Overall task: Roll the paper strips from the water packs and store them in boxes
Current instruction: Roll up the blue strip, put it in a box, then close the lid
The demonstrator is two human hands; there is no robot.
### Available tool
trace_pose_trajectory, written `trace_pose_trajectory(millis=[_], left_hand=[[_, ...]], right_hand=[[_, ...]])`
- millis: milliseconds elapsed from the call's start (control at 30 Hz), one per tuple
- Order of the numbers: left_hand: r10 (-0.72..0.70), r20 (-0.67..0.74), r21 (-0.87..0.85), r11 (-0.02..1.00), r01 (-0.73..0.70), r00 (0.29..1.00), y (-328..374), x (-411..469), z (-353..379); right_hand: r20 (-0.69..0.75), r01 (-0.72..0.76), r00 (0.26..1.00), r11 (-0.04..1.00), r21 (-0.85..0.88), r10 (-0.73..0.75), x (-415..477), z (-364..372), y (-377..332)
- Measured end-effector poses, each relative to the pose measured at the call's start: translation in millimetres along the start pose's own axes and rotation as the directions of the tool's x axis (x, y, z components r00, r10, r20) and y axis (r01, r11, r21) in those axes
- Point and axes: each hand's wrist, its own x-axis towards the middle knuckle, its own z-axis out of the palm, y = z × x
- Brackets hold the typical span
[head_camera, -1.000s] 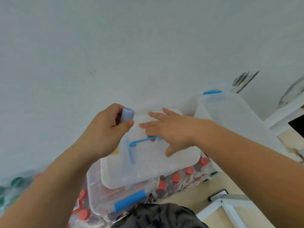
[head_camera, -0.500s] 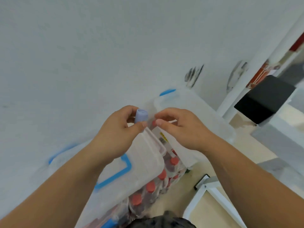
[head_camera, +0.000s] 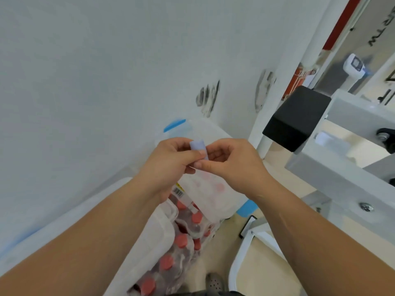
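Note:
A small pale blue roll of paper strip (head_camera: pixel 198 146) is held up in front of the wall. My left hand (head_camera: pixel 168 165) grips it from the left with thumb and fingers. My right hand (head_camera: pixel 233 165) pinches its right side and lower edge. Below the hands stands a clear plastic box with blue latches (head_camera: pixel 205 133). Another clear box lid (head_camera: pixel 147 246) lies lower left. Between them are water packs (head_camera: pixel 181 242) of bottles with red caps, wrapped in plastic film.
A white wall (head_camera: pixel 106 71) fills the left and top. A white metal frame (head_camera: pixel 342 167) with a black block (head_camera: pixel 297 120) stands at right. A white frame leg (head_camera: pixel 241 253) and my shoe (head_camera: pixel 213 282) are on the beige floor.
My right hand left the box lid and came up to pinch the roll held by my left hand. The view swung right, so the boxes now sit lower and left.

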Motion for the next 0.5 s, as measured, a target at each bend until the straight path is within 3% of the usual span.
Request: trace_pose_trajectory(millis=[100,167,200,267,333,400,500], left_hand=[[-0.009,-0.011,0.054,0.998,0.01,1.0,-2,11,1],[-0.009,-0.061,0.229,0.973,0.023,0.998,-7,18,-4],[0.024,-0.105,0.377,0.926,0.017,0.994,-11,22,-9],[0.127,-0.144,0.704,0.71,0.011,0.981,-18,27,-24],[0.15,-0.103,0.862,0.507,0.013,0.983,-23,30,-35],[0.107,-0.088,0.9,0.435,0.033,0.99,-24,31,-41],[0.08,-0.095,0.897,0.44,0.05,0.992,-21,32,-46]], right_hand=[[-0.008,-0.049,0.999,0.999,-0.02,0.049,15,0,7],[-0.005,-0.116,0.993,0.991,-0.07,0.116,28,0,15],[-0.001,-0.154,0.988,0.981,-0.121,0.155,36,-1,20],[0.019,-0.213,0.974,0.945,-0.25,0.225,53,1,30],[0.057,-0.205,0.967,0.894,-0.398,0.247,75,9,39],[0.119,-0.152,0.96,0.83,-0.537,0.253,97,24,45],[0.207,-0.085,0.931,0.732,-0.676,0.299,125,53,58]])
